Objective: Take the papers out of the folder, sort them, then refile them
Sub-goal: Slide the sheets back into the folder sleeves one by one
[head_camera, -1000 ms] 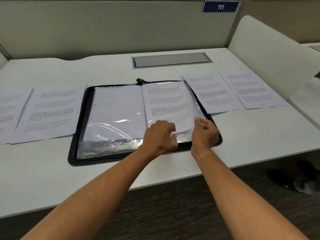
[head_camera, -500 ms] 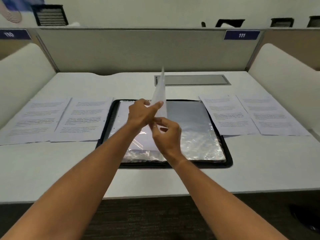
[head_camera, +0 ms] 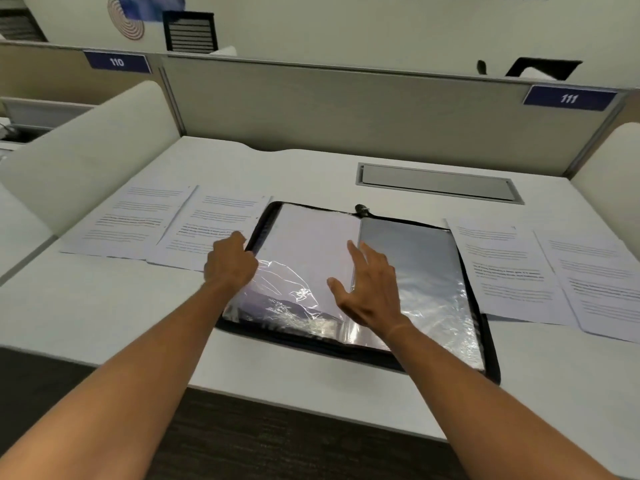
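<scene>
A black zip folder (head_camera: 491,362) lies open on the white desk in front of me. Its left clear sleeve (head_camera: 311,244) holds a white sheet showing its blank side. Next to it, the right sleeve (head_camera: 415,265) looks dark and empty. My left hand (head_camera: 230,263) sits at the folder's left edge, fingers curled on the outer edge of the left sleeve. My right hand (head_camera: 370,289) lies flat with straight fingers near the spine. Two printed sheets (head_camera: 138,220) (head_camera: 214,226) lie left of the folder. Two more sheets (head_camera: 502,271) (head_camera: 602,282) lie to its right.
A grey cable hatch (head_camera: 440,183) is set into the desk behind the folder. Padded dividers stand on the left (head_camera: 86,157) and right (head_camera: 609,161), with a partition wall (head_camera: 346,109) at the back. The desk's front edge (head_camera: 311,400) runs under my forearms.
The sleeve that both hands held upright half a second ago now lies flat on the left side. My left hand went left with it; my right hand let go and flattened near the spine.
</scene>
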Motion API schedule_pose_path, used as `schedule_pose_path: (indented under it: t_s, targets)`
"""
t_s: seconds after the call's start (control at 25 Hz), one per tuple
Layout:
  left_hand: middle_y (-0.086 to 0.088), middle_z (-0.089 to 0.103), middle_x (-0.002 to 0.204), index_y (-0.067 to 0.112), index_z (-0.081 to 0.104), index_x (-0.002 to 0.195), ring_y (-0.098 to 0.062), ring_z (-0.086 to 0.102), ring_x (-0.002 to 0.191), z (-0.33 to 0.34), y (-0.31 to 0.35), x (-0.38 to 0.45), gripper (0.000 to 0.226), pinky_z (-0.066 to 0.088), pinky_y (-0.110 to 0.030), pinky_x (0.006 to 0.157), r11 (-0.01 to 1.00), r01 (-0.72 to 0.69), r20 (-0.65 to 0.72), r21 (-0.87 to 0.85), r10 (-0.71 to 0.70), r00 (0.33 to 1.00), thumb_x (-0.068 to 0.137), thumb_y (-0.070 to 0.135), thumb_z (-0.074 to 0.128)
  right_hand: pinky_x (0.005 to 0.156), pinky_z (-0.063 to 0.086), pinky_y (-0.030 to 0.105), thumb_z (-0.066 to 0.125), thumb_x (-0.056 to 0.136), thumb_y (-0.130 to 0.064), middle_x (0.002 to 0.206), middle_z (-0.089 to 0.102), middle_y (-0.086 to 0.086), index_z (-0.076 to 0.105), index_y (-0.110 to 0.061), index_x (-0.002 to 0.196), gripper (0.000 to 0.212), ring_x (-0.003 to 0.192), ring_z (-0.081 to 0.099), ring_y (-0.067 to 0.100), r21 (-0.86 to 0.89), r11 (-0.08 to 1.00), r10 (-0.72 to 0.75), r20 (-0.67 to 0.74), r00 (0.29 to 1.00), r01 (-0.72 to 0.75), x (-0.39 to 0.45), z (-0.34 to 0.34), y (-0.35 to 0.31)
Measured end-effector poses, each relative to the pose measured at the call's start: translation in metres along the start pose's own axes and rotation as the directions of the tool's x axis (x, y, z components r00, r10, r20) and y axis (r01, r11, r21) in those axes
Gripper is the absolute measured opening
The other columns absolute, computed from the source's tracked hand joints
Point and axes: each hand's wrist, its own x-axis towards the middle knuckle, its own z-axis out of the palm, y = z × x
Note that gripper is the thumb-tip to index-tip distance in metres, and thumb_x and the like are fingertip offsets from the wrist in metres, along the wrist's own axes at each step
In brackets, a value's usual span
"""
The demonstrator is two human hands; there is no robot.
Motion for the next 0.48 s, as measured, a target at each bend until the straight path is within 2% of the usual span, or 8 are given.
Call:
schedule_pose_path:
  t_s: [0.08,0.16,0.24,0.32,0.4,0.48]
  targets:
    - [-0.018,0.052,0.129,0.011,0.046,0.138,-0.037,0.052,0.119,0.012,-0.002,-0.008,0.052,0.042,-0.045,0.095,0.982,-0.148,0.025,0.115,0.146,0.989,0.093,0.033,0.058,0.118,0.02,0.048,0.037,0.082,-0.066,0.163,0.021,0.014,0.02,-0.018,0.158,0.092,0.149,0.019,0.03,-0.088,0.996,-0.004,0.024,1.0,0.006,0.006,0.002,0.008]
    - [-0.017,0.038,0.146,0.015,0.032,0.149,-0.035,0.039,0.132,0.022,-0.001,-0.019,0.071,0.033,-0.047,0.107,0.938,-0.26,0.06,0.228,0.253,0.966,0.092,0.05,0.054,0.12,0.015,0.048,0.032,0.083,-0.07,0.165,0.012,0.016,0.012,-0.016,0.159,0.096,0.151,0.012,0.032,-0.14,0.99,-0.027,0.029,0.999,0.031,0.012,0.003,0.01]
    - [-0.016,0.018,0.159,0.019,0.016,0.155,-0.034,0.021,0.145,0.03,0.0,-0.024,0.083,0.021,-0.046,0.116,0.904,-0.31,0.074,0.294,0.302,0.95,0.09,0.06,0.048,0.121,0.01,0.047,0.026,0.083,-0.074,0.165,0.005,0.017,0.007,-0.015,0.16,0.099,0.153,0.007,0.032,-0.159,0.986,-0.05,0.04,0.998,0.056,0.017,0.004,0.008]
    - [-0.015,0.002,0.163,0.022,0.004,0.156,-0.032,0.006,0.15,0.031,0.0,-0.027,0.091,0.01,-0.046,0.12,0.879,-0.336,0.079,0.338,0.33,0.941,0.088,0.067,0.044,0.122,0.007,0.047,0.017,0.08,-0.079,0.166,0.001,0.016,0.004,-0.015,0.16,0.103,0.153,0.003,0.031,-0.159,0.984,-0.069,0.044,0.997,0.075,0.022,0.007,0.003]
    - [-0.013,-0.006,0.163,0.023,-0.003,0.156,-0.03,-0.003,0.15,0.027,-0.001,-0.027,0.095,0.003,-0.046,0.12,0.867,-0.347,0.087,0.359,0.339,0.937,0.087,0.071,0.041,0.122,0.005,0.047,0.011,0.076,-0.081,0.166,-0.002,0.015,0.002,-0.016,0.16,0.106,0.153,0.0,0.03,-0.155,0.984,-0.086,0.04,0.995,0.091,0.029,0.01,-0.005]
    - [-0.012,-0.011,0.163,0.023,-0.006,0.156,-0.029,-0.007,0.15,0.018,-0.005,-0.026,0.097,0.0,-0.047,0.121,0.872,-0.329,0.081,0.364,0.322,0.943,0.087,0.072,0.04,0.123,0.004,0.048,0.013,0.079,-0.08,0.166,-0.003,0.015,0.0,-0.016,0.16,0.104,0.154,-0.002,0.03,-0.153,0.982,-0.104,0.053,0.993,0.111,0.036,0.014,-0.017]
